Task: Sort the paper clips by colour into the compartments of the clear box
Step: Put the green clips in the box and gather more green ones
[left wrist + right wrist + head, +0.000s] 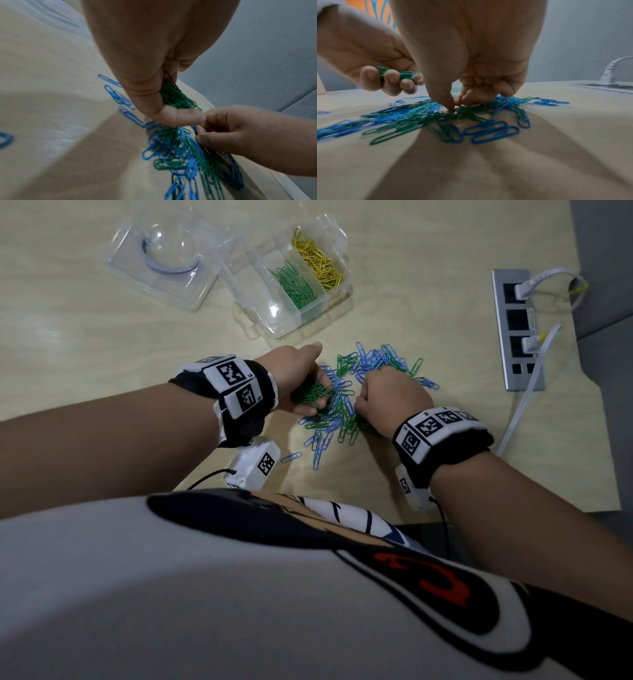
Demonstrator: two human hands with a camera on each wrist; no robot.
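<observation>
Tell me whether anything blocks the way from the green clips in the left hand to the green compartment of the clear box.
Nothing visible does. The left hand holds a bunch of green paper clips; bare table lies between it and the open clear plastic box, whose green compartment is uncovered.
</observation>
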